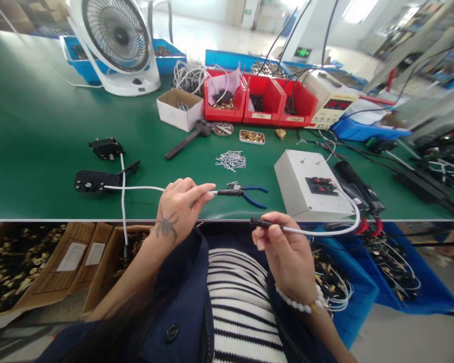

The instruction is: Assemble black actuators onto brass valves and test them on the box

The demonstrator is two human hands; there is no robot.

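Observation:
My left hand (183, 204) pinches a white cable (144, 188) just behind its black plug end (230, 192). That cable runs left to a black device (98, 181) lying on the green table. In my right hand (285, 247), held at the table's front edge, is a black cable connector (261, 222) pointing left. Its white lead loops right to the top of a grey box (310, 186) with a black terminal block. The two connector ends are apart. Blue-handled pliers (253, 191) lie just beyond the left plug. A second black device (106, 148) sits behind the first, its cable hanging over the edge.
Small metal clips (231, 160) are heaped mid-table, near a black hammer (189, 138), a white box (179, 108) and red bins (263, 101). A fan (121, 45) stands back left, a power supply (331, 103) back right. Cartons (70, 257) and blue crates (412, 282) sit below the edge.

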